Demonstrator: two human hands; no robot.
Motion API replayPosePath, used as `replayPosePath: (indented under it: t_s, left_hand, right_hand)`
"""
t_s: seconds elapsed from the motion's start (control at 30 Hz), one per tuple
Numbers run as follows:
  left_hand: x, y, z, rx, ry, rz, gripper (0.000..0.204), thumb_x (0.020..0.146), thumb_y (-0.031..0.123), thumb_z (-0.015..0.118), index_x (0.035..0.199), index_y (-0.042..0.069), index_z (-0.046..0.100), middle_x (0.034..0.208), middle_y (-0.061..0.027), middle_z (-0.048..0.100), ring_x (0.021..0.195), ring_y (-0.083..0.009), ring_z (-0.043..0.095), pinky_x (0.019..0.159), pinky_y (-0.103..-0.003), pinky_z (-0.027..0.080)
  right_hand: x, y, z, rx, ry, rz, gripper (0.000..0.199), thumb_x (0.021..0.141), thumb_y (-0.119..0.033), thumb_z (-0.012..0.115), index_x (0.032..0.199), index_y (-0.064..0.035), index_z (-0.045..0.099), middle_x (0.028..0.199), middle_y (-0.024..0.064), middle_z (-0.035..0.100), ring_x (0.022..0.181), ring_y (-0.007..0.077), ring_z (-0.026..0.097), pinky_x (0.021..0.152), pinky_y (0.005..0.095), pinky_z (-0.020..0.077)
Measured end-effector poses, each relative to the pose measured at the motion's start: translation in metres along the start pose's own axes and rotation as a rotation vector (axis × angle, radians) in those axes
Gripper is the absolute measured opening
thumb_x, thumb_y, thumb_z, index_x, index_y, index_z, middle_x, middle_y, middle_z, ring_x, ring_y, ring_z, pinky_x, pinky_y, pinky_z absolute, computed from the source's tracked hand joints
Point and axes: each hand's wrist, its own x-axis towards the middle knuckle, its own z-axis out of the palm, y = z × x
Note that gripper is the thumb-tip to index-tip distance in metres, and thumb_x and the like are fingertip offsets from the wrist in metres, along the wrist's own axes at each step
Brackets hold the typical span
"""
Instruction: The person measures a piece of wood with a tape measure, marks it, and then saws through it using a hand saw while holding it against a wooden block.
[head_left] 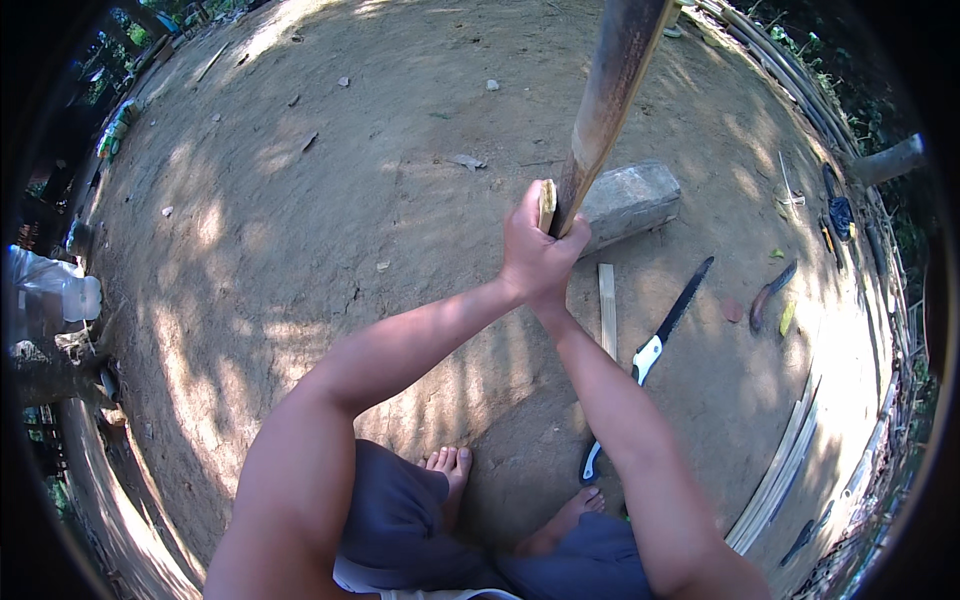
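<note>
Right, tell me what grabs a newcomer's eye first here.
Both hands clasp a thick bamboo pole rising at centre, its end by a wooden block on the dirt ground. To the right lies a folding saw beside a flat wooden strip. Bare feet show below.

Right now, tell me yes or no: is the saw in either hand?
No. The saw lies on the dirt ground beside the right forearm, while both hands grip the bamboo pole.
</note>
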Motion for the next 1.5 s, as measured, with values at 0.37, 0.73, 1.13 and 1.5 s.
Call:
replayPosePath:
  t_s: [0.37, 0.73, 1.13, 1.5]
  left_hand:
    - [0.002, -0.017, 0.028, 0.011, 0.021, 0.084, 0.018, 0.089, 0.009, 0.070, 0.086, 0.006, 0.053, 0.068, 0.0026, 0.053, 0.062, -0.0064, 0.048, 0.055, -0.029, 0.041]
    - [0.051, 0.007, 0.016, 0.159, -0.006, 0.136, 0.014, 0.091, 0.009, 0.066, 0.086, 0.005, 0.054, 0.065, 0.0026, 0.052, 0.061, -0.0070, 0.049, 0.054, -0.029, 0.040]
    - [0.044, -0.012, 0.012, -0.071, -0.071, 0.070, 0.015, 0.092, 0.003, 0.065, 0.088, 0.008, 0.052, 0.065, 0.0046, 0.051, 0.053, -0.0041, 0.050, 0.046, -0.024, 0.038]
    - [0.051, -0.037, -0.020, -0.060, -0.105, 0.071, 0.017, 0.086, 0.008, 0.069, 0.082, 0.007, 0.052, 0.068, 0.0037, 0.051, 0.064, -0.0057, 0.048, 0.058, -0.028, 0.040]
  right_hand:
    - [-0.006, -0.057, -0.021, -0.281, -0.022, 0.030, 0.044, 0.086, -0.021, 0.074, 0.125, -0.0065, 0.058, 0.117, 0.0169, 0.070, 0.113, 0.0303, 0.067, 0.090, 0.0413, 0.0524]
    - [-0.091, -0.158, -0.240, -1.016, -0.602, 0.176, 0.080, 0.090, -0.037, 0.074, 0.156, -0.0107, 0.036, 0.145, 0.0186, 0.049, 0.134, 0.0350, 0.050, 0.112, 0.0438, 0.0425]
    - [0.003, -0.023, -0.082, -0.699, -0.573, 0.183, 0.072, 0.081, -0.020, 0.083, 0.145, -0.0065, 0.053, 0.111, 0.0201, 0.070, 0.093, 0.0317, 0.068, 0.085, 0.0411, 0.0542]
    - [0.011, 0.047, -0.042, -0.621, -0.400, 0.040, 0.059, 0.076, -0.018, 0.087, 0.127, -0.0001, 0.064, 0.094, 0.0196, 0.070, 0.085, 0.0341, 0.069, 0.080, 0.0409, 0.0546]
